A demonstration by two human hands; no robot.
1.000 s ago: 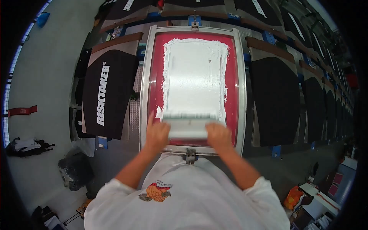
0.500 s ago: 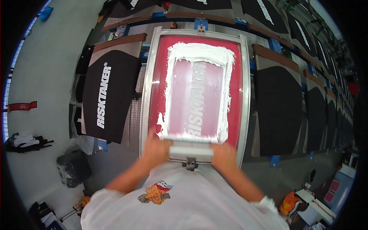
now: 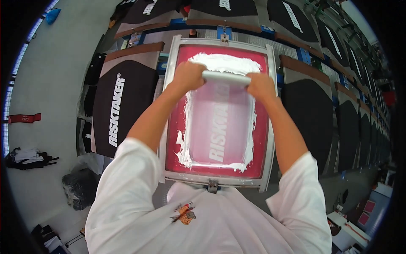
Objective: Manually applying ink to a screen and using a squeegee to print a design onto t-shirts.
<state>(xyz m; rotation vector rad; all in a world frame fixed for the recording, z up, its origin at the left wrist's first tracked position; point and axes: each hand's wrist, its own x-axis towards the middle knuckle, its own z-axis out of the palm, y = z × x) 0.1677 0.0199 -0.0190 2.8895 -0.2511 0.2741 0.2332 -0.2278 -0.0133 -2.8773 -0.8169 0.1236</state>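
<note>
The person's left hand [image 3: 190, 76] and right hand [image 3: 261, 85] are closed around opposite ends of the squeegee [image 3: 227, 78] near the far edge of the framed red screen [image 3: 260, 148], where even pressure and a level hold should spread the white ink [image 3: 226, 62] best.

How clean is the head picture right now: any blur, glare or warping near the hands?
Head view: left hand and right hand read clearly, though the squeegee looks slightly soft; head view: a bright strip glares at far left; head view: fisheye warping bends the strip toward the dark rim.
</note>
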